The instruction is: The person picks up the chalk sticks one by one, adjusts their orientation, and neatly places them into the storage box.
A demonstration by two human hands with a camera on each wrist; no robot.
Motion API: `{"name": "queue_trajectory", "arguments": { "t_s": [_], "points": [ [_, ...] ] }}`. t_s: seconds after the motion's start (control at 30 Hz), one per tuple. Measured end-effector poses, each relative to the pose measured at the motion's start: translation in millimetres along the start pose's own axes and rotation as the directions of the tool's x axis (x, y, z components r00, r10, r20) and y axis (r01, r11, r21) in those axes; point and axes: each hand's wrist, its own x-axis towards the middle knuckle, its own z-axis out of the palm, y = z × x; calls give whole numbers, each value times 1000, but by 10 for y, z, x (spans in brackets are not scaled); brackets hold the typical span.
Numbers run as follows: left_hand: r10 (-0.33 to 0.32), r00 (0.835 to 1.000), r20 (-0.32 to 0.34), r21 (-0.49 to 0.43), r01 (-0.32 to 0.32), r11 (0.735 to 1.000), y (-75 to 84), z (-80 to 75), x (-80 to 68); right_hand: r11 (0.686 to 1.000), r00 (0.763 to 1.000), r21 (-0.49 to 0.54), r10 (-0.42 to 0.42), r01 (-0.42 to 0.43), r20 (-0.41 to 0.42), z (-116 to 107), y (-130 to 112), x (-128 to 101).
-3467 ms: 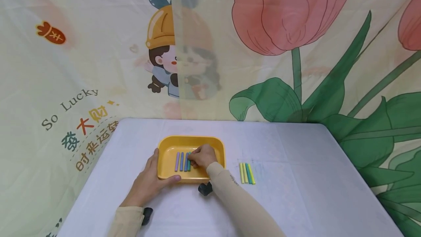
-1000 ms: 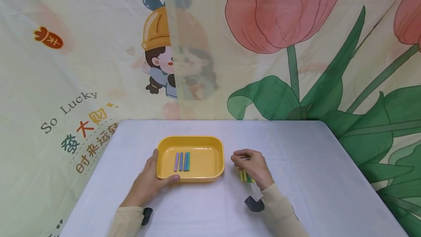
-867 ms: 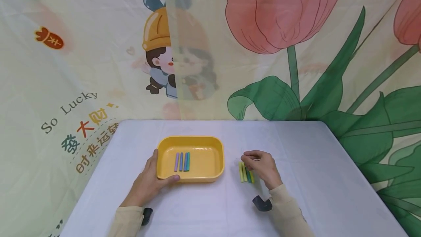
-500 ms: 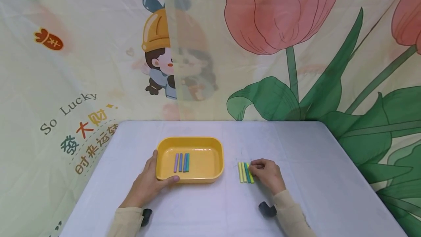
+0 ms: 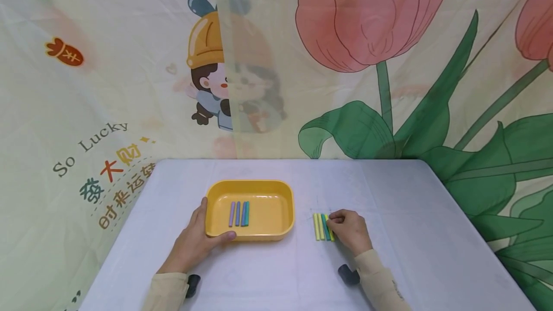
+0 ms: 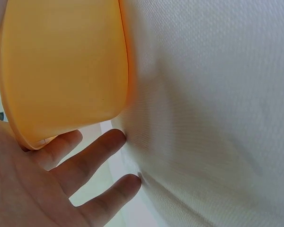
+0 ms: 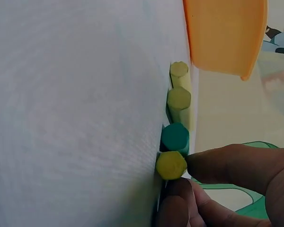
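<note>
Yellow stick (image 7: pixel 171 165) lies on the counter (image 5: pixel 406 205), pinched by the right grip (image 5: pixel 351 231), which a second ago hovered farther left. Its long axis runs front to back, far end leaning slightly left. Beside it lies a teal stick (image 7: pixel 175 137); farther left, the spread left grip (image 5: pixel 190 244) touches the tray (image 5: pixel 270 212).

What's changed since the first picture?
The right hand let go of the teal stick in the yellow tray, moved right and now pinches the rightmost yellow stick on the table. The left hand stayed at the tray's near-left corner.
</note>
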Motion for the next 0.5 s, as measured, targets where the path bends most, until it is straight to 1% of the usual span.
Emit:
{"name": "queue_trajectory", "arguments": {
  "t_s": [0.2, 0.5],
  "points": [
    [-2, 1000, -3, -5, 2, 1000, 1, 1, -1, 1000, 1000, 4, 15, -15, 11, 9, -48, 7],
    [-10, 1000, 5, -6, 10, 1000, 14, -7, -9, 1000, 1000, 3, 7, -7, 13, 14, -81, 3]
  ]
}}
